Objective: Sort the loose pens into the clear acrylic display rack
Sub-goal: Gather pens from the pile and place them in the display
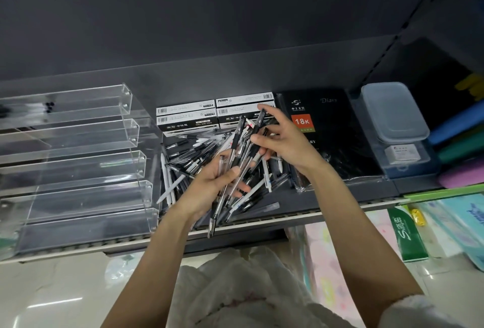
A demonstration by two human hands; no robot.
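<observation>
Pens (209, 160) lie in a loose heap on the dark shelf (301, 212), right of the clear acrylic rack (78, 149). We grip a bundle of clear, black-grip pens (235, 155) in our left hand (209, 186), long axis near-to-far, tilted right. Our right hand (282, 139) pinches the bundle's far ends, just above the heap.

Open room lies above the heap of loose black and white pens (209, 160). The tiered clear acrylic display rack (78, 160) walls its left; stacked white pen boxes (214, 115) block the far side, and a black shrink-wrapped diary (330, 139) bounds the right.
</observation>
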